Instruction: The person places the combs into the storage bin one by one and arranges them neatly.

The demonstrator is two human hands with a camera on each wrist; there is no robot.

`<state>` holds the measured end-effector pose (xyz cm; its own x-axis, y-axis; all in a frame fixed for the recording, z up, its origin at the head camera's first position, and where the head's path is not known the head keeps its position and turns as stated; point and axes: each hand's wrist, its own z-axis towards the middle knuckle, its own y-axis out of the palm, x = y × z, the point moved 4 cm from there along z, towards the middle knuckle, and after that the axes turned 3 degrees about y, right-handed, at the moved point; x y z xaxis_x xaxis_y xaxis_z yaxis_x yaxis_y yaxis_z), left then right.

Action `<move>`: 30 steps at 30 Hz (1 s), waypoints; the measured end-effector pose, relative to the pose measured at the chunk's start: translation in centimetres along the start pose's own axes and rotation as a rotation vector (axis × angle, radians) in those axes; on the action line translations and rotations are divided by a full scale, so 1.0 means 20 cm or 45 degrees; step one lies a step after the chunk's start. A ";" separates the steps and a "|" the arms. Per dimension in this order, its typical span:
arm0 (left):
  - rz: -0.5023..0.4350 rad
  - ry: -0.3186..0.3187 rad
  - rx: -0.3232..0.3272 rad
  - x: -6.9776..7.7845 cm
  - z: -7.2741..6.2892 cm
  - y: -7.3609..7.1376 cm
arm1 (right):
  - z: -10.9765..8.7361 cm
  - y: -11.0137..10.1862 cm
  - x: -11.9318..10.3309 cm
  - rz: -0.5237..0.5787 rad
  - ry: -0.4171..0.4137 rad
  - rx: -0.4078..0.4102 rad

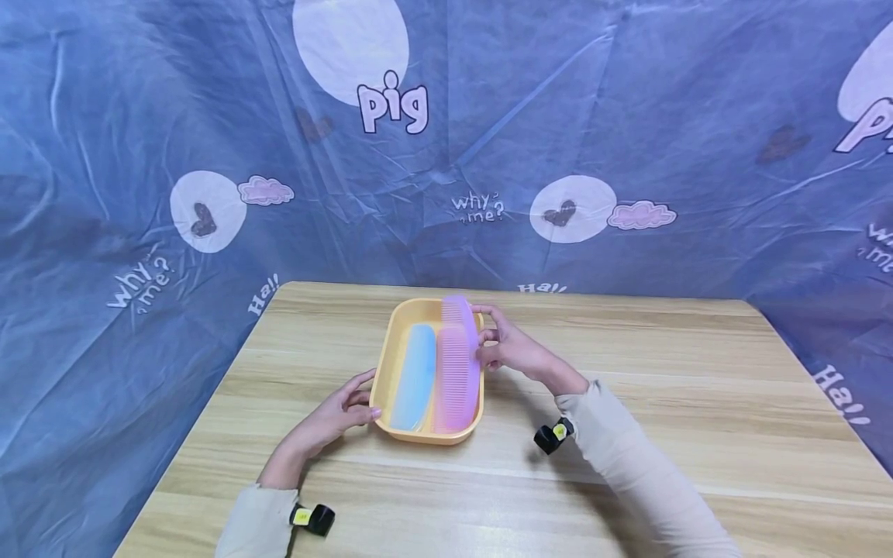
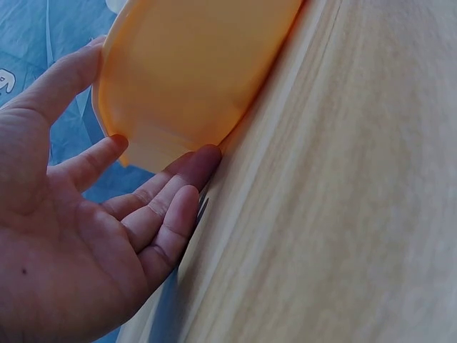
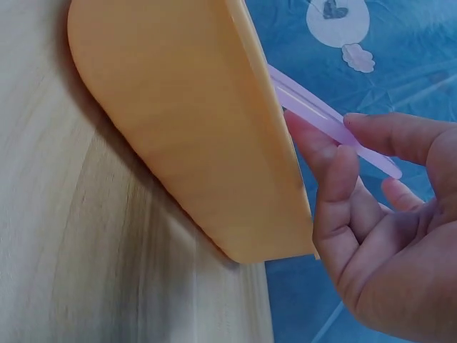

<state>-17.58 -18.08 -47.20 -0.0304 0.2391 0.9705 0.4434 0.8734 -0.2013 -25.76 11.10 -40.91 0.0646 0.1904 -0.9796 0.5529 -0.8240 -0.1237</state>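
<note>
A yellow plastic tray (image 1: pixel 381 372) with raised walls sits on the table. My left hand (image 1: pixel 342 415) holds it at the near left corner, thumb at the rim and fingers against the outer wall. Inside, a translucent blue comb (image 1: pixel 415 380) lies along the left side. Between thumb and fingers my right hand (image 1: pixel 516 353) pinches the spine of a purple comb (image 1: pixel 474 376), which is tilted over the tray's right side, its far end reaching past the rim. Under its teeth a pink shape (image 1: pixel 446 418) shows, seemingly another comb. The right wrist view shows the purple comb (image 3: pixel 314 118) edge-on above the rim.
The wooden table (image 1: pixel 628 349) extends on both sides of the tray. Behind it hangs a blue printed cloth (image 1: pixel 446 155). A black wrist camera (image 1: pixel 551 438) is worn under the right sleeve, and another camera (image 1: pixel 317 519) on the left.
</note>
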 end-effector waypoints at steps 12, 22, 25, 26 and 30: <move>0.019 -0.009 0.015 0.00 0.00 0.00 | 0.01 0.00 -0.01 -0.154 -0.126 0.029; 0.010 0.007 0.005 0.00 0.00 0.00 | 0.02 0.00 0.00 -0.276 -0.127 0.066; 0.004 0.005 0.005 0.00 0.00 0.00 | 0.02 0.00 0.01 -0.319 -0.116 0.088; 0.003 0.004 0.005 0.00 0.00 0.00 | 0.02 0.00 0.01 -0.325 -0.114 0.094; 0.006 -0.002 0.006 -0.01 0.01 0.00 | 0.02 0.00 0.02 -0.354 -0.126 0.111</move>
<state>-17.69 -18.11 -47.33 -0.0298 0.2439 0.9693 0.4391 0.8744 -0.2065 -26.17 10.97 -41.33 -0.1630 0.3655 -0.9164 0.4643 -0.7912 -0.3981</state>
